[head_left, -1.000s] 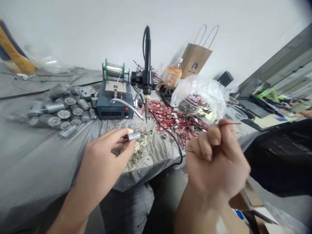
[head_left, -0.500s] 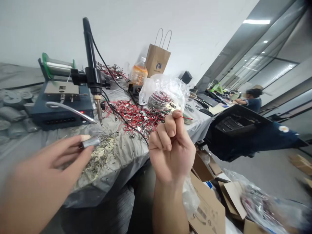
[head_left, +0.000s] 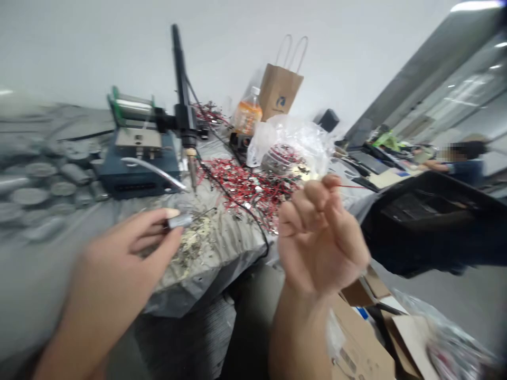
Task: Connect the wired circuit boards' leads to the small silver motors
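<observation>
The left hand (head_left: 122, 248) grips a small metal motor (head_left: 180, 220) at lower left. The right hand (head_left: 319, 235) is closed, pinching a red wire (head_left: 350, 186).

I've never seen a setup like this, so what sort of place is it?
Probably a small electronics workshop: a soldering station, a heap of red-and-black wired parts, and rows of small metal motors.

The right hand (head_left: 320, 237) closed over the red wire (head_left: 350, 186), hiding where its fingers pinched it. The left hand (head_left: 127, 248) and the silver motors (head_left: 39, 182) beyond it were blurred, the small motor (head_left: 180, 220) was partly covered, and the cardboard box (head_left: 356, 353) ran off the bottom edge.
</observation>
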{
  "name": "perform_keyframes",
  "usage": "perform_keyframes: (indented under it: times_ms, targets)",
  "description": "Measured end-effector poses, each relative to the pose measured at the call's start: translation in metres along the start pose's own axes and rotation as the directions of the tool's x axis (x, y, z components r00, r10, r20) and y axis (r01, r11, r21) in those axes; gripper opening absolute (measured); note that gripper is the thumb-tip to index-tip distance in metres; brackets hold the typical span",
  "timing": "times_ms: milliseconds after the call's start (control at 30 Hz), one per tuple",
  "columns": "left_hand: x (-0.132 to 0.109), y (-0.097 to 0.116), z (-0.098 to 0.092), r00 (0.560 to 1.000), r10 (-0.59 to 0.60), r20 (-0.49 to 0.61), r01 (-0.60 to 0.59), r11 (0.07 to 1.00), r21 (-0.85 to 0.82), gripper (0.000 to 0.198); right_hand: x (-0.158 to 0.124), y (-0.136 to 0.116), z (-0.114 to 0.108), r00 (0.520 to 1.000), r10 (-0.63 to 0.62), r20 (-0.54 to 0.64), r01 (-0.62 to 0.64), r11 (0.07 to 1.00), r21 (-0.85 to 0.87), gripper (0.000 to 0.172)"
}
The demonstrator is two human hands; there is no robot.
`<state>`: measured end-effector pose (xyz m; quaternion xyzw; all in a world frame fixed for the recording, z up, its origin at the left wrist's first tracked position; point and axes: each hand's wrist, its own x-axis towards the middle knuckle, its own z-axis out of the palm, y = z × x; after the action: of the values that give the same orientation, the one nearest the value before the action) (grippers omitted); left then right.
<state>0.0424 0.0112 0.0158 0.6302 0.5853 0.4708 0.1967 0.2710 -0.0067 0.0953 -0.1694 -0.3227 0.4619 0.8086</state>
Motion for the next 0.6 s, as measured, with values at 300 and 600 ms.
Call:
perform_keyframes:
  times_ms: [300,600]
  targets:
    - [0.003,0.004,0.003,1.0,0.006,-0.023,-0.01,0.985,-0.171,0.02,0.011,-0.005,-0.006,0.997,-0.056,-0.046,0.055,0.998,-0.033,0.039]
    - [0.002,0.005,0.001,1.0,0.006,0.007,-0.005,0.982,-0.19,0.02,0.015,0.026,-0.029,0.999,0.007,0.041,0.024,0.705,-0.709,0.01]
